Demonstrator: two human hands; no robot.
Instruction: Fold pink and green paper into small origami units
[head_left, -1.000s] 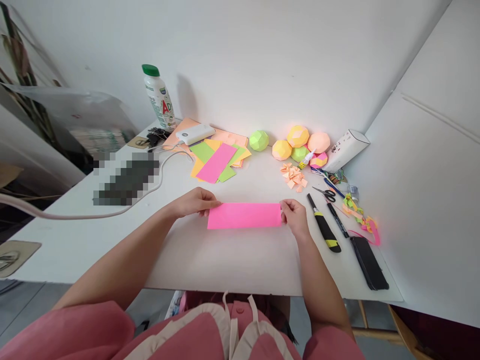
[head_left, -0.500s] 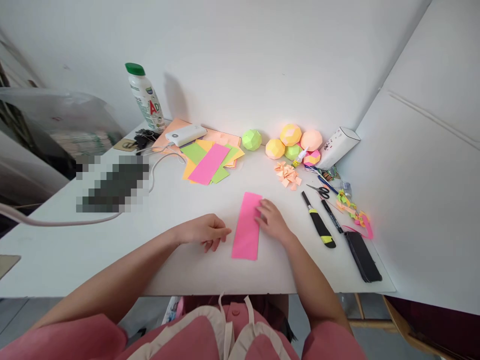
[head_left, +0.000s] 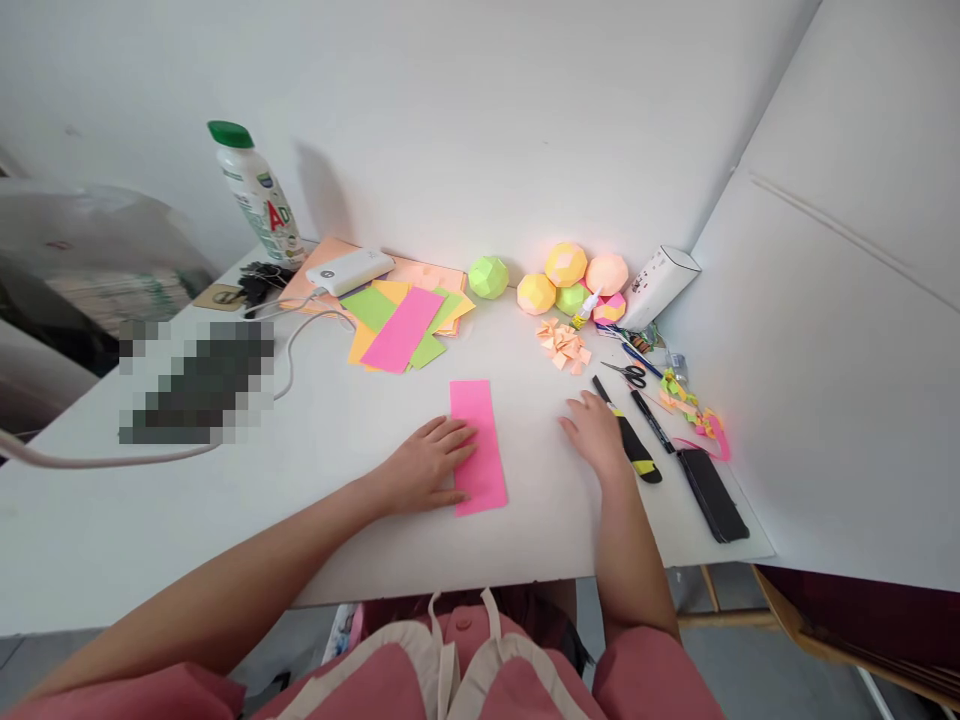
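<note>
A pink paper strip (head_left: 486, 460) lies flat on the white table in front of me. My left hand (head_left: 431, 465) rests on its left edge with the fingers spread. To the right, my right hand (head_left: 595, 432) is off the strip, fingers apart and holding nothing, just beside the black and yellow utility knife (head_left: 637, 450) and covering part of it. Small scissors (head_left: 630, 374) and a black marker (head_left: 652, 420) lie past that hand, with a black pouch (head_left: 712, 495) nearer the table's right edge.
Coloured paper sheets (head_left: 401, 330) and a white power bank (head_left: 350, 272) lie at the back left, near a white bottle (head_left: 259, 200). Faceted paper balls (head_left: 566, 264) and peach paper scraps (head_left: 564, 345) sit at the back. A white cable (head_left: 289, 365) crosses the left side.
My right hand has left the strip and moved right to the utility knife. My left hand has opened and come down on the strip, which is now turned slightly the other way.
</note>
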